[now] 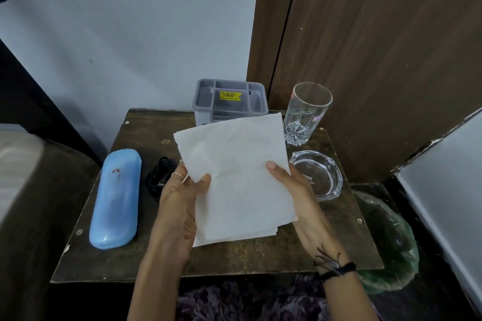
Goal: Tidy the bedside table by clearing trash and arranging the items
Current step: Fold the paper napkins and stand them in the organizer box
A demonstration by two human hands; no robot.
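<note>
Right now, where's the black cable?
In the head view, the black cable lies coiled on the table, left of centre, between the blue case and the left hand.

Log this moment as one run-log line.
left hand: holds tissue | right hand: holds tissue | above table | glass: upright

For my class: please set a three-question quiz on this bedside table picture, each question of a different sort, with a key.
1. True or false: both hands hold the white tissue.
2. Which lies nearest the table's left edge? A) drinking glass B) blue case C) glass ashtray
3. Fill in: the grey organiser bears a ____ price sticker.

Key: 1 true, left hand and right hand; 2 B; 3 yellow.
</note>
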